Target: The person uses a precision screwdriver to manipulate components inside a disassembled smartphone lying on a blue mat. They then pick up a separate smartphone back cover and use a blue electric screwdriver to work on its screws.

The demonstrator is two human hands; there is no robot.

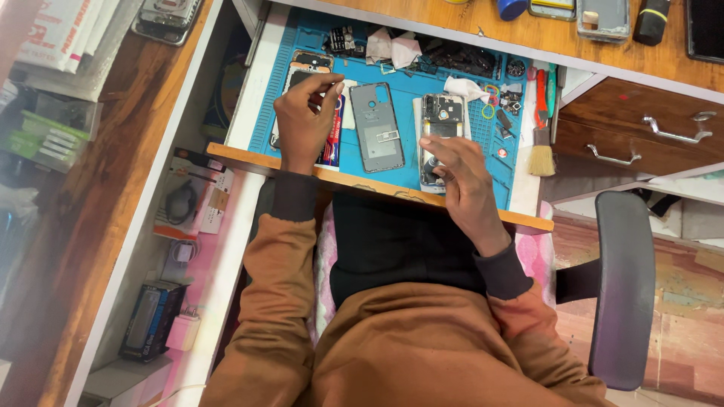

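On the work mat (411,90) at frame centre, the phone back cover (375,126) lies left of the opened phone (441,120); a brush (541,142) lies right.

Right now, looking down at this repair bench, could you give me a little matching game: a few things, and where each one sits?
Things:
1. grey back cover
2. opened phone
3. brush
4. left hand

Places:
A. right edge of the blue mat
B. under the right hand
C. middle of the mat, flat
D. left side of the mat, fingers pinched

Pairs: 1-C, 2-B, 3-A, 4-D
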